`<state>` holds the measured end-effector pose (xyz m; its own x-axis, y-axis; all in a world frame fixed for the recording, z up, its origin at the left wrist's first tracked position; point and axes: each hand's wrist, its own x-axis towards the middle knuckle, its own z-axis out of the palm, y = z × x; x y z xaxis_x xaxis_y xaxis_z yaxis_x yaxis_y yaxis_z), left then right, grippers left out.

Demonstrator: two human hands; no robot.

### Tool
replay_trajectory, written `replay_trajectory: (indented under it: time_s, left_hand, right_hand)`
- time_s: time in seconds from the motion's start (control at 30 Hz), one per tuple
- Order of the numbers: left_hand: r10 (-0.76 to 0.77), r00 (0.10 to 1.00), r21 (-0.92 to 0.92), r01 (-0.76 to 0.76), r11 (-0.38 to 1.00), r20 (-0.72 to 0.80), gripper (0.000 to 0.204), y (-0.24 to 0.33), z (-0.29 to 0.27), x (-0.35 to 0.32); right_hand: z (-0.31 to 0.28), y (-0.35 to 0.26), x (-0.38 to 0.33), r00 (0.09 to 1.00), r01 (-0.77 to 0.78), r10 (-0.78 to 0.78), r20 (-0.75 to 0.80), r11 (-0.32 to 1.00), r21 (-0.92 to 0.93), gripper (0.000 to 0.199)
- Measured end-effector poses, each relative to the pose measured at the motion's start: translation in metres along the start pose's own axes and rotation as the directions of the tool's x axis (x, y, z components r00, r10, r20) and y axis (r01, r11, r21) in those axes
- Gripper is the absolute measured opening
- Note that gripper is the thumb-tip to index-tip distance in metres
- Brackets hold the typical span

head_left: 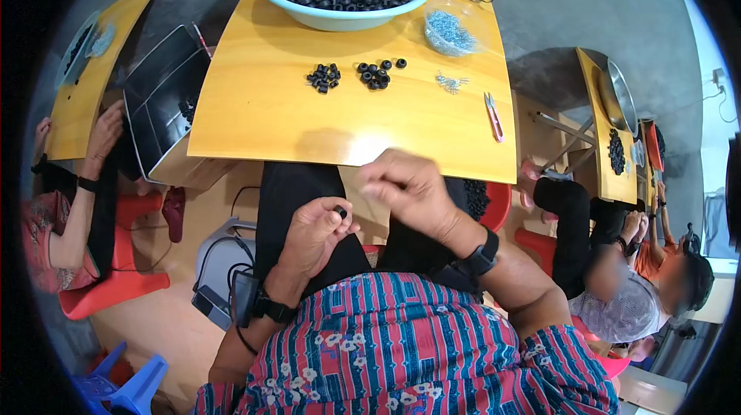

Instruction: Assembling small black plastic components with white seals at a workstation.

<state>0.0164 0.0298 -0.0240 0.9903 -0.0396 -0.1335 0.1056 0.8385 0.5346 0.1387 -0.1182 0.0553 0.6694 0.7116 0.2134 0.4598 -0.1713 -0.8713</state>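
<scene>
1. Pinching a small black piece (340, 211) between the thumb and fingertips of the left hand (312, 228), fingers bent and closed in to about its width, over the lap (351, 259) and short of the near edge of the yellow table (270, 125).
2. Hovering just beside and above with the right hand (413, 191), fingers curled, thumb near the forefinger; too blurred at the tips to make out whether gripping something thin or nothing.
3. Risking, above all, a slip of the small black piece: held only by the fingertips, likely to be lost through a crooked squeeze or a knock from the right hand. Falling from there, likely to reach the lap or the floor (170, 299), not the table.
4. Possibly jabbing the left fingertips, if pushing something pointed off-line from so close.
5. Lying in separate groups on the table: smaller black pieces (323, 77), rounder black pieces (376, 75) and thin metal pieces (450, 83). Liable to be mixed or scattered by a careless reach, for want of dividers.
6. Resting near the right edge, red-handled snips (495, 118); liable to be swept off by the right forearm (519, 276) on a wide reach.
</scene>
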Motion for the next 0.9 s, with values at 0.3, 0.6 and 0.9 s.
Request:
replay_trajectory:
  time_s: [0.3,0.6,0.9]
  left_hand:
    - [-0.069,0.995,0.06,0.073,0.996,-0.067,0.028,0.007,0.01,-0.003]
    - [-0.069,0.994,0.077,0.076,0.994,-0.088,0.027,0.005,0.009,-0.005]
    - [-0.076,0.992,0.09,0.085,0.992,-0.098,0.025,0.007,0.012,-0.008]
  right_hand:
    - [-0.106,0.084,0.024,0.825,-0.374,0.129,-0.551,0.855,-0.36,0.011]
    - [-0.113,0.098,0.033,0.855,-0.395,0.12,-0.504,0.781,-0.483,0.014]
    - [-0.111,0.097,0.017,0.817,-0.459,0.277,-0.505,0.844,-0.278,0.011]
